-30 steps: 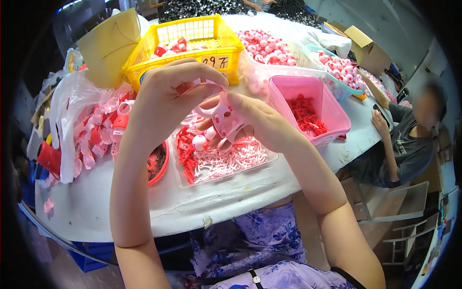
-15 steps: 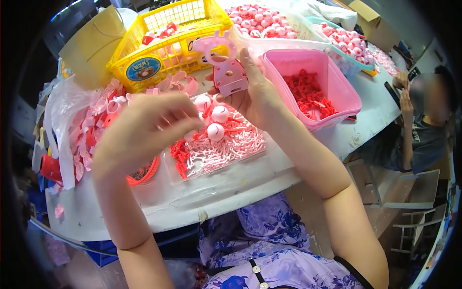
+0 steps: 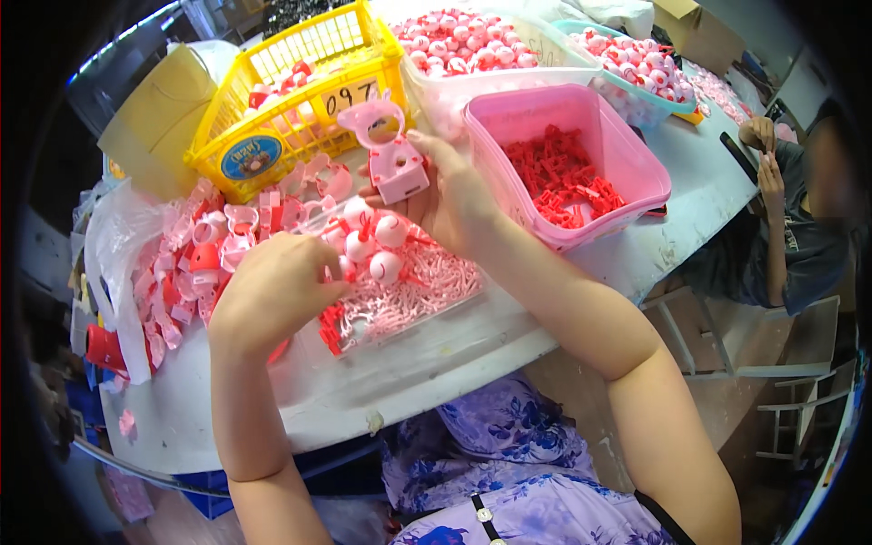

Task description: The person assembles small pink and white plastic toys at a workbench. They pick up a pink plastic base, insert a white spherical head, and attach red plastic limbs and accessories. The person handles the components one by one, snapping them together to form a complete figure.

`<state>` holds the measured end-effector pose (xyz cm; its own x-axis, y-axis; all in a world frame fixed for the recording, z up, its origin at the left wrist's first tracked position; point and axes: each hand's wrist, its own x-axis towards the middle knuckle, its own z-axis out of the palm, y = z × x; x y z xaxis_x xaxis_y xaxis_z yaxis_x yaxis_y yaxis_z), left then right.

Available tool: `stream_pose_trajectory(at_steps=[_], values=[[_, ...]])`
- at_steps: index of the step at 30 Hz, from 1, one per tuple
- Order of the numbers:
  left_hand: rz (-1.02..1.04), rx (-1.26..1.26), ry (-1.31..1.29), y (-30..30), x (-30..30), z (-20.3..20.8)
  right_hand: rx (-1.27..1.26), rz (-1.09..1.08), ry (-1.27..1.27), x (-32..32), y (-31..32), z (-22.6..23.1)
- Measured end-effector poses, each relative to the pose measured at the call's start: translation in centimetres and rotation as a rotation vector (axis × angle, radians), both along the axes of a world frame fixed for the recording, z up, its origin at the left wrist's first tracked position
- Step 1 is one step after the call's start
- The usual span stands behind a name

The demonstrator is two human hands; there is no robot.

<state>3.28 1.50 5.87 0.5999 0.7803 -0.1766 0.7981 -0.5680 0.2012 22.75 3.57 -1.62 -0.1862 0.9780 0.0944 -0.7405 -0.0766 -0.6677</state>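
My right hand (image 3: 454, 195) holds up a pink plastic toy shell (image 3: 398, 171), a box-like body with red dots and an open ring with small ears on top. Its fingers wrap behind the shell. My left hand (image 3: 277, 286) is over the left side of a clear tray (image 3: 436, 313), fingers curled downward; their tips are hidden, so what they pinch cannot be made out. In the tray lie many thin pale-pink pieces (image 3: 418, 295), small red pieces (image 3: 331, 329) and several pink-white balls (image 3: 385, 267) with red parts.
Behind the tray stand a yellow basket (image 3: 204, 163), a white tub (image 3: 445, 91) of balls and a pink bin (image 3: 627, 195) of red pieces. A turquoise tub (image 3: 649, 109) is farther right. Loose pink parts (image 3: 182, 272) pile at left. Another person (image 3: 795, 218) sits at far right.
My left hand has come down toward the tray's left side, its fingers now curled in. My right hand still holds the toy shell, now tilted a little differently. The whole view has shifted slightly.
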Motion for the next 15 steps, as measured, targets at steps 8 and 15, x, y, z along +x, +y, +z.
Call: stream_pose_trajectory(at_steps=[8,15], values=[[0.114,-0.092,0.080,3.3,-1.4,-2.3,0.054,0.003,0.137,-0.1,-0.4,0.9],[0.005,0.000,0.019,4.3,-3.3,-4.4,0.020,-0.118,0.166,-0.6,0.3,0.5]])
